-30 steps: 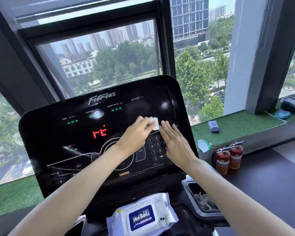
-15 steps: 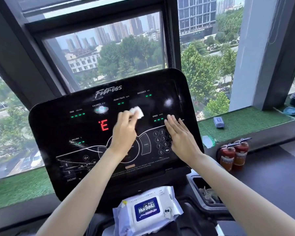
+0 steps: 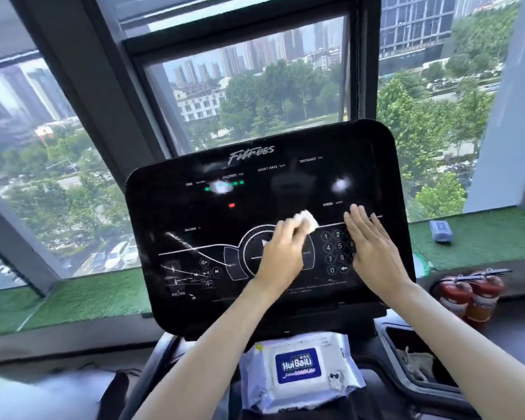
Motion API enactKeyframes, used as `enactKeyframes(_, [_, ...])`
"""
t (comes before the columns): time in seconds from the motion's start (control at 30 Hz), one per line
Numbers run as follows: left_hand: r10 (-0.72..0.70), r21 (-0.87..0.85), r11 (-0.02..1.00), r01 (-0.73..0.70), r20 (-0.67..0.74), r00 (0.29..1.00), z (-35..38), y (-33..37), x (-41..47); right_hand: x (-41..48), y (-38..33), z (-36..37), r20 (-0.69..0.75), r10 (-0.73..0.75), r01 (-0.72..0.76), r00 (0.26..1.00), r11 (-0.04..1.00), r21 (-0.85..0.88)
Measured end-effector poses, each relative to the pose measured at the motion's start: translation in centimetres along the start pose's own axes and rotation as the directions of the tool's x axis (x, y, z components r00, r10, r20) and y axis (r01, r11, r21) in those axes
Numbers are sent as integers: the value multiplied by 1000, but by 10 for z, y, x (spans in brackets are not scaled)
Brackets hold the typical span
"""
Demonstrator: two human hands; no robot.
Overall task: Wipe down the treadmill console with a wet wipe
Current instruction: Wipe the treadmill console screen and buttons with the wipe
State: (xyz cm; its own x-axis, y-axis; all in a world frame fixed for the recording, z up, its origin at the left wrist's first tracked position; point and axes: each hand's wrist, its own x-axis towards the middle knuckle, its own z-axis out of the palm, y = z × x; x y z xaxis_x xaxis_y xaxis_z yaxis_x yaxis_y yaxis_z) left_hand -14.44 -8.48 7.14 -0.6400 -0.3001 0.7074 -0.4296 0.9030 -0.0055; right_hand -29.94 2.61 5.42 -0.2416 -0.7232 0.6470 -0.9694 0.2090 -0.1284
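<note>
I'm seeing my left hand [image 3: 281, 253] pinching a small crumpled white wet wipe [image 3: 306, 221] against the glossy black treadmill console [image 3: 176, 237], just above the round centre dial. My right hand [image 3: 373, 247] is lying flat with fingers together, partly covering the number keypad [image 3: 334, 251]. A wipes pack [image 3: 299, 372] is sitting below the console; two red fire extinguishers [image 3: 470, 294] are standing off to the right.
</note>
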Motion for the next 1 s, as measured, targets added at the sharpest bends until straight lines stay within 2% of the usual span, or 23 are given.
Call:
enactKeyframes(0.03, [177,56,982,-180,58,983,-2,-3,1,0,1,0,-2,-9,9,1000,1000,-8])
enactKeyframes(0.07, [230,63,970,-234,69,971,-6,-11,6,1,2,-1,-2,-18,18,1000,1000,-12])
enactKeyframes(0.1, [152,24,988,-153,32,988,-10,-18,13,1,3,-1,-1,-25,25,1000,1000,-13])
enactKeyframes(0.13, [-26,-72,997,22,-46,999,-13,-23,20,1,3,-1,3,-25,26,1000,1000,-15])
enactKeyframes(0.2, [-359,-236,918,318,-157,920,-12,-22,29,0,2,-1,13,-23,23,1000,999,-28])
enactKeyframes(0.23, [-362,-215,920,327,-153,919,-10,-14,32,0,1,-1,21,-24,25,999,999,-36])
enactKeyframes(0.27, [-241,-148,963,226,-96,966,-6,-3,32,0,1,-1,31,-30,31,999,999,-43])
enactKeyframes(0.3, [-52,-88,995,53,16,999,-1,6,28,0,1,-3,42,-39,41,998,998,-45])
enactKeyframes(0.33, [126,-55,991,-120,123,984,1,11,24,1,3,-4,51,-49,51,998,998,-41])
enactKeyframes(0.37, [227,-47,974,-222,191,955,-1,7,27,2,5,-6,57,-55,57,997,998,-30])
enactKeyframes(0.43, [190,-47,982,-185,157,969,-5,-6,47,-1,9,-8,59,-53,52,997,999,9])
enactKeyframes(0.47, [76,-69,995,-70,87,993,-8,-10,60,-3,10,-8,54,-46,45,998,999,22])
enactKeyframes(0.53, [-186,-162,971,178,-29,982,-12,-9,81,-11,10,-5,44,-16,14,999,999,42])
enactKeyframes(0.57, [-209,-165,966,200,-41,977,-10,-3,87,-16,10,-3,37,10,-13,999,998,62])
enactKeyframes(0.6, [-139,-140,981,137,-3,990,-8,7,91,-22,9,-1,28,40,-43,999,995,89])
enactKeyframes(0.63, [28,-100,995,-19,82,996,-6,18,91,-27,9,0,20,67,-69,998,991,116])
enactKeyframes(0.7, [372,-16,926,-378,216,903,-6,27,99,-34,10,0,11,92,-93,996,987,135])
enactKeyframes(0.73, [390,-5,915,-402,254,885,-10,24,112,-37,10,-1,8,98,-98,995,986,138])
enactKeyframes(0.77, [334,1,939,-345,245,910,-13,20,126,-39,11,-1,1,109,-108,994,983,146])
enactKeyframes(0.83, [131,10,991,-134,144,981,-15,17,143,-43,14,-1,-11,139,-135,990,977,166])
enactKeyframes(0.87, [76,-3,997,-76,123,990,-12,21,143,-45,15,0,-10,149,-145,989,974,172])
enactKeyframes(0.93, [192,-17,981,-192,198,961,-2,34,131,-51,17,3,0,154,-151,988,972,179])
enactKeyframes(1.0, [449,-32,886,-462,310,838,0,43,122,-58,20,5,11,155,-154,988,971,182])
